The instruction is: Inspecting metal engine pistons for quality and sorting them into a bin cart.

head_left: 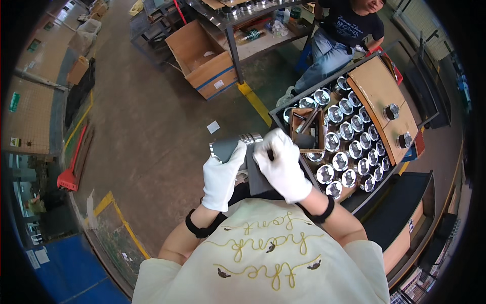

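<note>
In front of my chest, my white-gloved left hand (221, 177) is closed around a metal piston (225, 148). The piston lies on its side, with a dark grey skirt and shiny ring grooves toward the right. My right hand (283, 164), also in a white glove, is curled at the grooved end. From under its fingers hangs a dark grey sheet (259, 177) that looks like sandpaper, up against the piston. The right fingertips are partly hidden.
On my right, a cart (364, 201) bears rows of shiny pistons (339, 161). A small cardboard box (307, 149) with tools and a brown board (377, 83) rest on it. Beyond it sits a person (349, 25). A large carton (202, 58) stands ahead by a metal workbench (234, 45).
</note>
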`<state>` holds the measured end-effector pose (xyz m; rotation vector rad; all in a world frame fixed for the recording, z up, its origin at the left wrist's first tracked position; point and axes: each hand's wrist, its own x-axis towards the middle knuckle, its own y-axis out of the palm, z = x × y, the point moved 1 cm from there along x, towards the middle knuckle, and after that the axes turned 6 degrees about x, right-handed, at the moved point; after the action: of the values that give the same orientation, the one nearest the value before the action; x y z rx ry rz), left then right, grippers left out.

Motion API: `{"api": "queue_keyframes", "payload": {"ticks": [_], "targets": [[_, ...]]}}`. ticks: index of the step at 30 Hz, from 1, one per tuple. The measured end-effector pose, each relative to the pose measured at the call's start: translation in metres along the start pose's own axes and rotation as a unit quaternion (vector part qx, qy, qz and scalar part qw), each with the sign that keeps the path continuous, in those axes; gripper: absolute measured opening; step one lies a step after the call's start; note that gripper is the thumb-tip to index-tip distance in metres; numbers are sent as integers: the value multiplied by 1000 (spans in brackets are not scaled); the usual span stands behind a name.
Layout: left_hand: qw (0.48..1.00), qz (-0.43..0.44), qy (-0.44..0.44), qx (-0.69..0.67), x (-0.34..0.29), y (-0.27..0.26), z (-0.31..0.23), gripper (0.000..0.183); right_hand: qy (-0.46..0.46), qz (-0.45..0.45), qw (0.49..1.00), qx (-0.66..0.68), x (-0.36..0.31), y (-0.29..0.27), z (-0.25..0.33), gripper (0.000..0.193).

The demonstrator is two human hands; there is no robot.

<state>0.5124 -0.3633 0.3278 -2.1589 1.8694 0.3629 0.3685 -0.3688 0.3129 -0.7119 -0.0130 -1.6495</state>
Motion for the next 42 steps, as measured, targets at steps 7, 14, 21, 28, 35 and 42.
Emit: {"api": "queue_keyframes", "payload": {"ticks": [7, 14, 21, 28, 35, 42], "targets": [[999, -23, 42, -10, -4, -1, -5, 18, -13, 26, 996, 89, -17, -6, 5, 19], [998, 2, 59, 2, -20, 1, -11, 15, -23, -9, 998, 53, 15, -8, 6, 17], [995, -36, 85, 44, -24, 7, -19, 15, -7, -11, 1000, 27, 17, -10, 7, 16], [996, -72, 50, 1, -17, 8, -22, 14, -78, 28, 996, -33, -19, -16, 9, 20], [998, -39, 43, 20, -16, -2, -20, 14, -124, 30, 991, -31, -9, -9, 12, 21], [996, -70, 45, 39, -15, 4, -24, 16, -95, 6, 993, -63, 14, -5, 12, 23]]}}
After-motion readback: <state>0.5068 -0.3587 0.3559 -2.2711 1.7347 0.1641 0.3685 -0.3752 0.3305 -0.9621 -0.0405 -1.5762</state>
